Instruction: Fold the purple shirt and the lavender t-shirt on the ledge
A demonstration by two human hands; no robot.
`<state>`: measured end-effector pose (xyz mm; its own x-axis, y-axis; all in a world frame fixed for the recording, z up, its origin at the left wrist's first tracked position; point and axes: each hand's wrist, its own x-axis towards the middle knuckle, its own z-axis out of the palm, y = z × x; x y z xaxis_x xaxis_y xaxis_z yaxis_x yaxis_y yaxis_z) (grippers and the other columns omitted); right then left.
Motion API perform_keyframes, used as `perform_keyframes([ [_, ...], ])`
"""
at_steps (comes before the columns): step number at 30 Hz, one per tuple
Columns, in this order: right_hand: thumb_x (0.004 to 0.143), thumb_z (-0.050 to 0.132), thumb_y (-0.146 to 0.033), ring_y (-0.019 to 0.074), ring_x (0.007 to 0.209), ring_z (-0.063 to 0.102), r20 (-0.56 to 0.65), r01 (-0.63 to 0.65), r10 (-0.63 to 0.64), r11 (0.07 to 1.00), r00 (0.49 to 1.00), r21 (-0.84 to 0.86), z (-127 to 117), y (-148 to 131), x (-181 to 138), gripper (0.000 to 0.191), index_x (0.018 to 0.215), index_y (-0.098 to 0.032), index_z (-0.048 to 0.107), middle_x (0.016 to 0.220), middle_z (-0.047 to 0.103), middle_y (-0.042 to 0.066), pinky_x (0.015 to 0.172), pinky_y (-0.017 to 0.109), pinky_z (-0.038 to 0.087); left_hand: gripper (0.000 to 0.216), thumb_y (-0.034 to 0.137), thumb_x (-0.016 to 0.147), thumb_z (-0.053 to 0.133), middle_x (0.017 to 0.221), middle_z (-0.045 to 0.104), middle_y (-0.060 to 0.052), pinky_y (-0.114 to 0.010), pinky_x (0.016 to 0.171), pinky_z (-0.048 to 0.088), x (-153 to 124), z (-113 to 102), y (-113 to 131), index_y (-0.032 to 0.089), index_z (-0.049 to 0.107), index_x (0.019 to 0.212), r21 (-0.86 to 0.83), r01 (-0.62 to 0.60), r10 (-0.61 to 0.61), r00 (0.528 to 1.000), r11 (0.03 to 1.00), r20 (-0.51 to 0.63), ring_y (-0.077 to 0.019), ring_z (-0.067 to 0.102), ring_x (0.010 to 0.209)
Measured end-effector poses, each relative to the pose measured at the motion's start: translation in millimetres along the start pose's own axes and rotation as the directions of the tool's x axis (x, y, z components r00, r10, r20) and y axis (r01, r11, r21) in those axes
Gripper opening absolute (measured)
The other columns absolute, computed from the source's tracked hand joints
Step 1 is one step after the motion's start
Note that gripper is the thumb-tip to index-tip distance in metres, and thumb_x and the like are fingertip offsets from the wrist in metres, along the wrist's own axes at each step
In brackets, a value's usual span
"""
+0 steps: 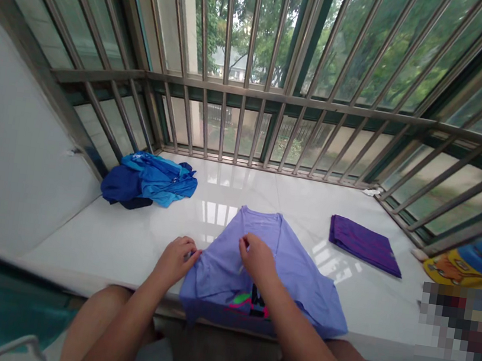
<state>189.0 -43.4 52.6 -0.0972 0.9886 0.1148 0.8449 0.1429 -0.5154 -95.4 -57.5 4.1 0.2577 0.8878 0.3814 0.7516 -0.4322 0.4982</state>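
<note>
1. A lavender shirt [301,261] is lying spread on the white ledge [240,183], its lower end drooping over the near edge into shadow; the right forearm is hiding part of its print [242,301].
2. At nine o'clock of the shirt, the left hand [176,260] is bending its fingers at the cloth's edge, thumb and forefinger nearly meeting; whether they are gripping fabric, I cannot tell.
3. Over the shirt's middle, the right hand [258,259] is curling half closed, its fingertips bunching; any hold is staying unclear.
4. At ten o'clock, blue clothes [156,177] are lying heaped, their folds blurring together.
5. Toward two o'clock, a folded purple cloth [364,244] is lying flat.
6. At three o'clock, a yellow-and-blue container [466,266] is running out of view, pixelation covering what is lying below.
</note>
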Motion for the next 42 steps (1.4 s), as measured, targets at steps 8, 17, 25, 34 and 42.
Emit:
perform_keyframes([
  [8,0.103,0.060,-0.022,0.0198,0.099,0.078,0.026,-0.125,0.123,0.978,0.992,0.165,13.8,33.3,115.6,0.025,0.125,-0.021,0.072,0.118,0.081,0.008,0.090,0.028,0.054,0.037,0.043,0.091,0.084,0.129,0.075,-0.010,-0.051,0.103,0.052,-5.5,40.4,81.5,0.026,0.074,0.122,0.108,-0.332,0.307,0.931,0.937,0.198,-0.0327,0.067,0.119],
  [17,0.102,0.036,-0.008,0.0092,0.070,0.077,0.084,-0.209,0.192,0.884,0.978,0.418,39.7,60.8,137.5,0.047,0.139,-0.024,0.060,0.136,0.076,0.006,0.068,0.021,0.061,0.008,0.017,0.101,0.062,0.108,0.078,-0.006,-0.041,0.094,0.054,-15.8,43.6,72.5,0.023,0.067,0.101,-0.110,-0.247,0.263,0.949,0.963,0.175,-0.0235,0.072,0.103],
  [25,0.098,0.058,-0.019,0.0103,0.069,0.073,0.008,-0.132,0.144,0.885,0.990,0.447,46.7,69.2,136.8,0.037,0.134,-0.026,0.061,0.136,0.075,0.005,0.079,0.026,0.060,0.012,0.015,0.102,0.058,0.121,0.078,-0.009,-0.047,0.100,0.056,-16.4,41.0,77.7,0.023,0.067,0.106,-0.054,-0.243,0.249,0.944,0.969,0.216,-0.0268,0.072,0.113],
  [34,0.091,0.073,-0.022,0.0181,0.094,0.072,-0.075,-0.092,0.126,0.931,0.989,0.354,48.1,66.5,137.8,0.023,0.112,-0.025,0.065,0.105,0.076,0.002,0.087,0.029,0.052,0.012,0.025,0.102,0.063,0.125,0.078,-0.010,-0.048,0.102,0.058,-17.1,36.5,72.9,0.024,0.069,0.112,0.004,-0.204,0.198,0.953,0.979,0.231,-0.0281,0.072,0.117],
  [42,0.095,0.061,-0.012,0.0160,0.082,0.071,-0.066,-0.182,0.212,0.934,0.975,0.308,47.9,62.1,141.4,0.022,0.112,-0.024,0.066,0.101,0.077,0.001,0.078,0.027,0.050,0.065,0.046,0.106,0.059,0.173,0.046,-0.014,-0.060,0.128,0.039,-25.4,48.6,40.8,0.027,0.043,0.167,0.242,-0.214,0.155,0.958,0.946,0.243,-0.0316,0.048,0.156],
])
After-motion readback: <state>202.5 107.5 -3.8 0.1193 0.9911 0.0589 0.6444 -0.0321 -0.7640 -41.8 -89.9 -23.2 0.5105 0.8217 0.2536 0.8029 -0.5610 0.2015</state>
